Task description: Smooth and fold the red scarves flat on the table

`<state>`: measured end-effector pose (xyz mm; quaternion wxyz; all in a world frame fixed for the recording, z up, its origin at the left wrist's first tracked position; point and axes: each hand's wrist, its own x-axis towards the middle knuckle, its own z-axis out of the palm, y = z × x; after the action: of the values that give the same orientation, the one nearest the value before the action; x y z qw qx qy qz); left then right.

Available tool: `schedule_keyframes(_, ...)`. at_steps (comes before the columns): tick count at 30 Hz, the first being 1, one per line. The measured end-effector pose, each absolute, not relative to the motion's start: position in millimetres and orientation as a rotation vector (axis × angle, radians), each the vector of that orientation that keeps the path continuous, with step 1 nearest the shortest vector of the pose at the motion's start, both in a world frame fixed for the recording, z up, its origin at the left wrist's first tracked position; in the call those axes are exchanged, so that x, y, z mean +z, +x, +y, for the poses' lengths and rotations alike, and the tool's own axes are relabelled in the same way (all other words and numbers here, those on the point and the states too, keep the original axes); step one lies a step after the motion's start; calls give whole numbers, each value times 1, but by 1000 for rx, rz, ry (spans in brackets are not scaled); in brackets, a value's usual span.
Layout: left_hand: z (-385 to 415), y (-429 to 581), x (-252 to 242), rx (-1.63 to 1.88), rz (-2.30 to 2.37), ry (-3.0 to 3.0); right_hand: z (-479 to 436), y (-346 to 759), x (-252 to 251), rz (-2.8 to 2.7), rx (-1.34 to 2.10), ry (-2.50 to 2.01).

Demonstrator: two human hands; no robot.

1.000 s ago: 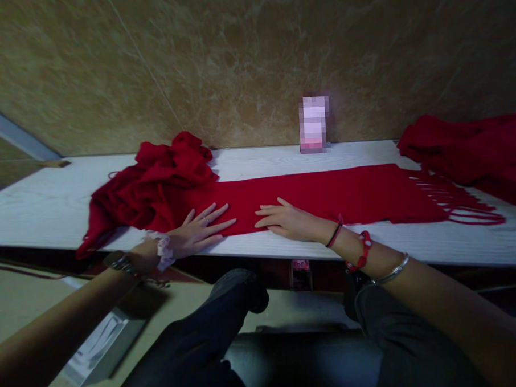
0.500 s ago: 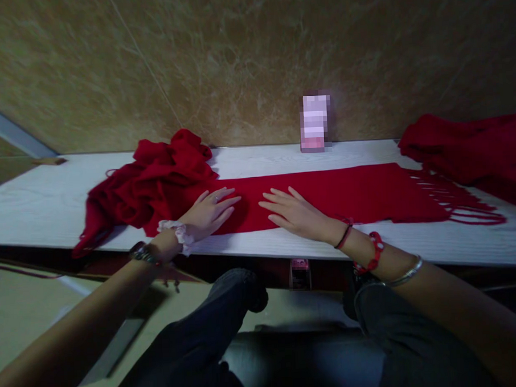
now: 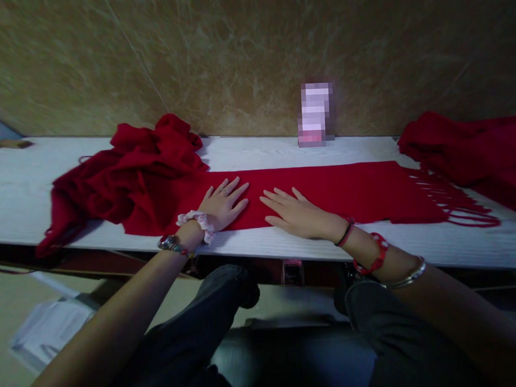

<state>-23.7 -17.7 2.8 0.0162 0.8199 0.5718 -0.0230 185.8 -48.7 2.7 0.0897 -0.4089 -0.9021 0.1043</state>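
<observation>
A red scarf (image 3: 347,192) lies flat along the white wood-grain table (image 3: 248,154), its fringed end to the right. Toward the left it runs into a crumpled red heap (image 3: 129,182). My left hand (image 3: 225,205) rests on the flat part beside the heap, palm down with fingers spread. Just to its right, my right hand (image 3: 296,214) also lies palm down on the cloth, fingers apart. A short gap of red cloth separates the two hands. Neither hand grips anything.
More crumpled red cloth (image 3: 465,144) is at the table's right end. A blurred pink and white object (image 3: 315,114) leans at the back wall. A small wooden piece (image 3: 12,144) sits at the far left. Below the front edge are my legs and a white box-like object (image 3: 50,334).
My left hand has shifted slightly right along the scarf, with its fingers more spread. The crumpled heap appears farther left and the view has moved a little. My right hand has hardly moved.
</observation>
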Motion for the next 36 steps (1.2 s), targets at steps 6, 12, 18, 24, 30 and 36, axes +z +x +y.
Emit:
schedule_keyframes(6,-19,-23,4,-47,1736,2567,-42,168,5,-2593,241,-1378)
schedule_keyframes(12,-23,-34,3,-35,1667,2594,-40,168,-5,-2593,206,-1387)
schedule_keyframes(18,-41,-56,23,-34,1265,2729,-42,168,-8,-2485,133,-1340)
schedule_keyframes(24,-53,-58,34,-216,1339,2837,-49,165,-2,-2489,64,-977)
schedule_keyframes(30,-55,-48,37,-296,1482,2896,-51,166,-2,-2580,68,-715)
schedule_keyframes(36,-57,-47,40,-238,1464,3017,-48,165,-3,-2609,-92,-760)
